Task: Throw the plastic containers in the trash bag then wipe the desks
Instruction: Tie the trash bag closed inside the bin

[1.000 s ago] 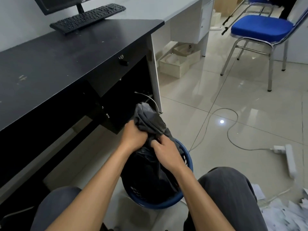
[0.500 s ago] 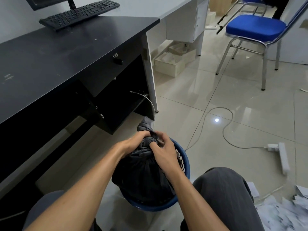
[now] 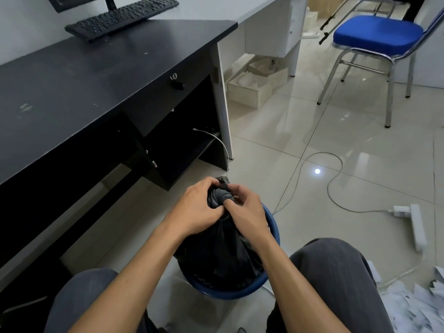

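I record a glossy pale tiled floor [image 3: 360, 145] across the room. A long black laminate counter [image 3: 84, 80] runs along the left, with a white counter [image 3: 252, 8] butting against its far end. A blue padded chair with a chrome frame [image 3: 377, 34] stands at the upper right. The black plastic trash bag [image 3: 221, 248] sits inside a round blue plastic waste basket [image 3: 274, 227] on the floor, between the person's knees and near the black counter's end panel. A flat black keyboard [image 3: 120, 18] lies on the black counter. A white power strip [image 3: 418, 224] lies on the floor at the right.

The left hand [image 3: 194, 210] and right hand [image 3: 245, 212] both have their fingers curled round the bag's gathered neck.

One second ago that neck stood tall above the hands. Now only a short, tightly bunched stub shows.
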